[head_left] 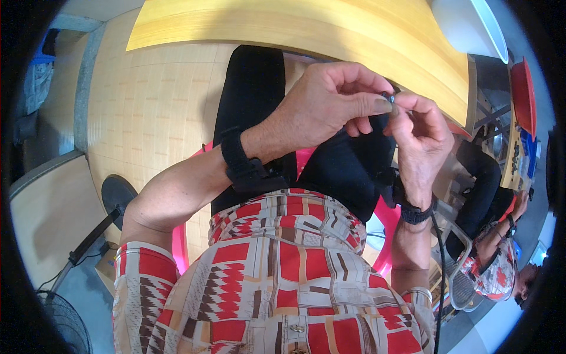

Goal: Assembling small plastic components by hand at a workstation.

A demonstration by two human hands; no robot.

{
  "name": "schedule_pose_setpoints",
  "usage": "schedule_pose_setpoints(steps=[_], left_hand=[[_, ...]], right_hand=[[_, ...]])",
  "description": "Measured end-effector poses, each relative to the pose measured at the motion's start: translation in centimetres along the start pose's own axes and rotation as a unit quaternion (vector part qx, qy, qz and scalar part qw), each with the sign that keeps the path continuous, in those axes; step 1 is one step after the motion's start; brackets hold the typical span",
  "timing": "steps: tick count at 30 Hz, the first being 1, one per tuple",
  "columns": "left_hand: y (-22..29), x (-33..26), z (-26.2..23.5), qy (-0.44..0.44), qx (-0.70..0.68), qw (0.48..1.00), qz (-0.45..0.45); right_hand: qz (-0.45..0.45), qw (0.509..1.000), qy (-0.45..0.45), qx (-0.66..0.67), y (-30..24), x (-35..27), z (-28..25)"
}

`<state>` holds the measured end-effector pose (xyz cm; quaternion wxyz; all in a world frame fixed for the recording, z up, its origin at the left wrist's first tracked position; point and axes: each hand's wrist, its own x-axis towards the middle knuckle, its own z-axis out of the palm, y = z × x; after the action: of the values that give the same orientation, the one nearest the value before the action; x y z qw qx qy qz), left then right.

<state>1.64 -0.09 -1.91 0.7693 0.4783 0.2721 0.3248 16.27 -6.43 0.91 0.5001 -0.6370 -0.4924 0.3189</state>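
We see 1 small dark piece [389, 97] pinched at the fingertips of the left hand [333, 103] and the right hand [423, 127], near the yellow table [306, 23]; toward its right end we note 1 white tub [469, 26].

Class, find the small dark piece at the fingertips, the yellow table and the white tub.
Small dark piece [388, 96]: head view, on its exposed surface.
Yellow table [354, 32]: head view, on its bare top.
White tub [470, 28]: head view, on its side.
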Motion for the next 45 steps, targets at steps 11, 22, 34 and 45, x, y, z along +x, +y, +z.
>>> schedule_pose_setpoints(steps=[11, 22, 34, 45], left_hand=[[1.0, -0.8, -0.6, 0.014, -0.033, 0.999, -0.021], [0.8, -0.9, -0.3, -0.014, -0.081, 0.996, -0.023], [1.2, -1.8, -0.4, -0.013, -0.077, 0.997, -0.023], [1.3, -1.9, -0.6, -0.015, -0.094, 0.995, -0.032]], right_hand=[[0.094, 0.945, -0.019, 0.313, 0.0, 0.2, -0.2], [0.042, 0.979, -0.014, 0.198, -0.5, -0.5, 0.5], [-0.125, 0.989, 0.039, -0.069, -1.0, -1.3, 1.3], [0.046, 0.987, 0.027, 0.152, -1.5, -1.3, 1.0]])
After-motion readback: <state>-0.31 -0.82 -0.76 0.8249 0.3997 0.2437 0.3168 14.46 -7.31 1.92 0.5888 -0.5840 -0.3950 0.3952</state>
